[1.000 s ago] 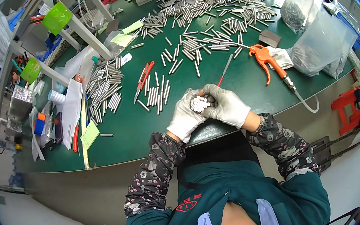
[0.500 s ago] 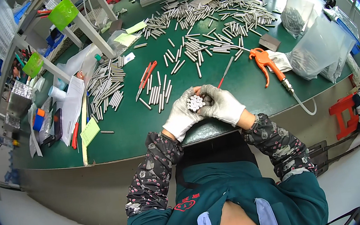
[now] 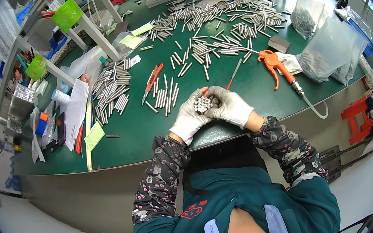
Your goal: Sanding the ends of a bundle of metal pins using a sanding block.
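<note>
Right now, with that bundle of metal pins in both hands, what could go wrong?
The bundle of metal pins seems held only by the gloved left hand and right hand, so a looser grip might let some slip out.
A red-handled utility knife lies beside loose metal pins; reaching there, the left hand might meet its blade end.
The right hand could knock the slim red-ended tool just beyond it.

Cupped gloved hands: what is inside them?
A bundle of metal rods, end faces showing, sits between the left hand and the right hand. The rods' lengths and far ends are covered and cannot be seen.
</note>
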`<control>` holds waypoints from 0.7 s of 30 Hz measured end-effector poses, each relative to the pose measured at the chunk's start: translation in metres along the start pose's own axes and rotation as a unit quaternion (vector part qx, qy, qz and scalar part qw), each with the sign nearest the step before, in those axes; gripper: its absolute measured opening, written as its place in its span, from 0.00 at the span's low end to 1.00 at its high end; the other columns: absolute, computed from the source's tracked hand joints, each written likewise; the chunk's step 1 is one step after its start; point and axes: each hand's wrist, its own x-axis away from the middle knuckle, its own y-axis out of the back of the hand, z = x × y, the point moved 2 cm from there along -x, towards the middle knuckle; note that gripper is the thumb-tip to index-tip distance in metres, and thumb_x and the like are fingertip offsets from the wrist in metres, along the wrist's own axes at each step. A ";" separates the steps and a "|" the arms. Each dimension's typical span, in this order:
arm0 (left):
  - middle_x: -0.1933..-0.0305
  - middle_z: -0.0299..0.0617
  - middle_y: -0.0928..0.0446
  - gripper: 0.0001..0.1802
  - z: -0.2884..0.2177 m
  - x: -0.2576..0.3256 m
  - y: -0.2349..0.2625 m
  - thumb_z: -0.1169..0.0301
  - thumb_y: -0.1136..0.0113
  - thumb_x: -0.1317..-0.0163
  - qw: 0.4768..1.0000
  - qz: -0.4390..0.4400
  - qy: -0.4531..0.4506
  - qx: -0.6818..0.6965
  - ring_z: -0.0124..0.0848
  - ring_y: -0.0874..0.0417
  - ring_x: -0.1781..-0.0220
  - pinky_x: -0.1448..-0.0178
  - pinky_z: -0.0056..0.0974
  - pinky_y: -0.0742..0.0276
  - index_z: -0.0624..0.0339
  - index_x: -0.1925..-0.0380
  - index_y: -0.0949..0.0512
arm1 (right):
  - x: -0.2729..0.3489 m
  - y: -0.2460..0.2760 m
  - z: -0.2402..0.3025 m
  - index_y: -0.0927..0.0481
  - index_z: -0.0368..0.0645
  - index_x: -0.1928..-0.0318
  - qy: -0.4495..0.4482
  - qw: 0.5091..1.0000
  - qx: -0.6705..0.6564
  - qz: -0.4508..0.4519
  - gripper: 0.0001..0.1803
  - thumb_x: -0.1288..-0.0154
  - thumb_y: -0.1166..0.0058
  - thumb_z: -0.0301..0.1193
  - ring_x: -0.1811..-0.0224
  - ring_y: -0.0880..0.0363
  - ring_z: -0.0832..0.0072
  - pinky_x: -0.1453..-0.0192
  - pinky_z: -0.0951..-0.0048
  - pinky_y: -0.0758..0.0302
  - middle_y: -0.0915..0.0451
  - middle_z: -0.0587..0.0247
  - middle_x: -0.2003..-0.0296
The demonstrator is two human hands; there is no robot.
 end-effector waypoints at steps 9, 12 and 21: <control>0.48 0.38 0.29 0.42 0.001 -0.001 -0.001 0.78 0.30 0.61 0.999 -0.003 0.009 0.034 0.24 0.26 0.51 0.46 0.29 0.30 0.62 0.43 0.40 | -0.002 0.000 -0.004 0.28 0.39 0.58 0.001 1.000 0.015 0.000 0.22 0.56 0.38 0.29 0.74 0.34 0.82 0.67 0.81 0.32 0.32 0.69 0.77; 0.49 0.38 0.29 0.42 0.003 -0.001 -0.001 0.78 0.30 0.60 1.000 -0.006 0.006 0.012 0.25 0.26 0.52 0.46 0.29 0.29 0.62 0.43 0.40 | -0.001 0.000 -0.003 0.29 0.38 0.57 0.001 1.000 0.019 0.000 0.22 0.55 0.38 0.29 0.74 0.34 0.82 0.67 0.81 0.32 0.32 0.69 0.77; 0.54 0.41 0.29 0.40 0.025 -0.013 0.004 0.77 0.38 0.49 0.940 0.012 0.040 0.339 0.30 0.24 0.56 0.52 0.34 0.25 0.51 0.38 0.47 | -0.007 0.001 -0.009 0.29 0.38 0.56 0.007 1.000 -0.028 0.010 0.22 0.54 0.40 0.28 0.73 0.34 0.83 0.66 0.81 0.32 0.31 0.69 0.76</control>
